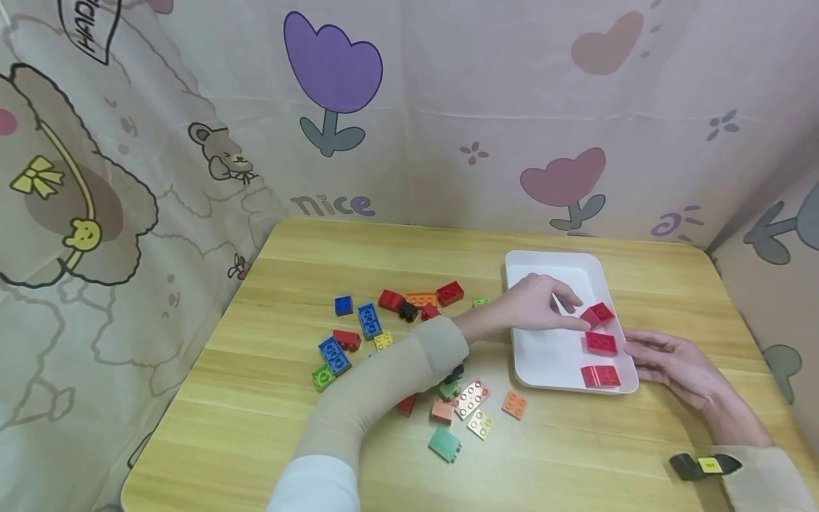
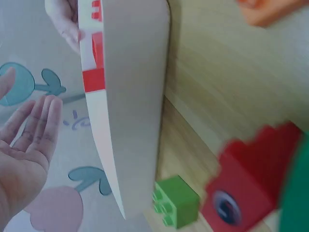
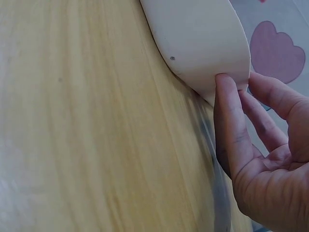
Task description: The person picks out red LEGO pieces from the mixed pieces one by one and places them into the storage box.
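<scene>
My left hand (image 1: pixel 544 302) is over the white tray (image 1: pixel 537 370), its thumb and fingers apart beside a tilted red brick (image 1: pixel 598 315). In the left wrist view its fingers (image 2: pixel 46 128) are extended, with nothing between them. Two more red toy bricks lie along the tray's right side: a middle red brick (image 1: pixel 601 344) and a near red brick (image 1: pixel 601 377). My right hand (image 1: pixel 678 366) holds the tray's right edge from outside. In the right wrist view its thumb and fingers (image 3: pixel 234 125) touch the wall and rim.
Left of the tray many loose bricks lie scattered on the wooden table (image 1: pixel 243 398), among them a blue brick (image 1: pixel 369 320), a red brick (image 1: pixel 451 293), a green brick (image 1: pixel 445 444) and an orange brick (image 1: pixel 515 404). A patterned cloth (image 1: pixel 435 142) hangs behind the table.
</scene>
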A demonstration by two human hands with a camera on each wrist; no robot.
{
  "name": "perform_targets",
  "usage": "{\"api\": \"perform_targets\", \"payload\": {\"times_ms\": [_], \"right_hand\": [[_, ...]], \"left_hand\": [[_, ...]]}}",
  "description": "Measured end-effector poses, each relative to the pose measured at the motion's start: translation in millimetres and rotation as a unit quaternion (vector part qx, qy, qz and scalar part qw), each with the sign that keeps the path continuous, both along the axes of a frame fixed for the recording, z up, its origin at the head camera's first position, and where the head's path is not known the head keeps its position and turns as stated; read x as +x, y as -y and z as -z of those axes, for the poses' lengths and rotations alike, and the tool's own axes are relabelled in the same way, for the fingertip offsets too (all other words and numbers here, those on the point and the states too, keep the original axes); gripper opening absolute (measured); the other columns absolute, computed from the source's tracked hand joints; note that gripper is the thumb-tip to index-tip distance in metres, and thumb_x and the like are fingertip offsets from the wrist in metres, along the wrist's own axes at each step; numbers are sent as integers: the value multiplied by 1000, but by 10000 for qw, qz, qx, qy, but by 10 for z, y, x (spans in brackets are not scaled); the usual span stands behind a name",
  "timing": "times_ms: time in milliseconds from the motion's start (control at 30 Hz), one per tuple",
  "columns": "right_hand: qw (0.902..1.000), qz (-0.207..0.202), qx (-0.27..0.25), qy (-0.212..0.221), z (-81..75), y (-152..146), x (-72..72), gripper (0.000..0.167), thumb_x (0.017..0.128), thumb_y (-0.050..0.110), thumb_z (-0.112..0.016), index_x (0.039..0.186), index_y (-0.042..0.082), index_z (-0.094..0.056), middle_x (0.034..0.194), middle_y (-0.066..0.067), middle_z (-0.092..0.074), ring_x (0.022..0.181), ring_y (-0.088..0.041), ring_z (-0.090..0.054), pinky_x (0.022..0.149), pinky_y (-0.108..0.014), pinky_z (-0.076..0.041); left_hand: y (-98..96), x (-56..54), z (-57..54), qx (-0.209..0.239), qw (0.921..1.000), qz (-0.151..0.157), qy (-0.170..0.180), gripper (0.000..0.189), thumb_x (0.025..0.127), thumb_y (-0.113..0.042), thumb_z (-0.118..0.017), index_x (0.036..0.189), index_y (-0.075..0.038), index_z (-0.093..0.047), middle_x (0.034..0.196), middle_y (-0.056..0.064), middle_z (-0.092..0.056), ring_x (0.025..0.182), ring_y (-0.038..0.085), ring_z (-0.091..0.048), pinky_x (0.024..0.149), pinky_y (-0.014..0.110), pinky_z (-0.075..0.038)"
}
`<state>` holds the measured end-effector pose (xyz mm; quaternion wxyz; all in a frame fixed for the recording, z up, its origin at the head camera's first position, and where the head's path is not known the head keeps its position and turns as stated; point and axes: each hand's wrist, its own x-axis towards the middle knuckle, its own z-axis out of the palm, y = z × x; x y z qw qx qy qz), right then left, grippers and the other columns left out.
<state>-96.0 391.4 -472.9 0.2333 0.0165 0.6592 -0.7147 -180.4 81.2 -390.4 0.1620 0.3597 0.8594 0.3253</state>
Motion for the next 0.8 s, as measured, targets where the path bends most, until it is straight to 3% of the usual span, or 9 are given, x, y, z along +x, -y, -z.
{"api": "perform_targets", "payload": {"times_ms": [267, 533, 800], "right_hand": [[10000, 78, -4, 26, 4, 2, 7, 40, 107, 0, -55, 116, 31, -79, 115, 17, -79, 101, -4, -77, 82, -28, -65], [9999, 91, -41, 46, 6, 3, 3, 41, 107, -1, -55, 115, 31, -79, 114, 16, -79, 101, -5, -77, 82, -28, -66], [9998, 70, -162, 39, 4, 3, 9, 41, 107, -1, -53, 117, 30, -79, 116, 15, -79, 102, -6, -77, 84, -28, -65]], "left_hand": [[358, -45, 2, 557, 9971, -248, 456, 45, 93, -41, -81, 128, -13, -76, 112, -6, -78, 91, -2, -68, 77, 10, -56], [758, -97, 1, 932, 9946, -401, 207, 43, 94, -37, -79, 126, -7, -76, 113, 3, -80, 92, 4, -72, 81, 12, -57], [1086, -187, -6, 1065, 9921, -596, 286, 44, 93, -35, -81, 126, -7, -74, 117, 8, -79, 101, 12, -74, 88, 17, -59]]}}
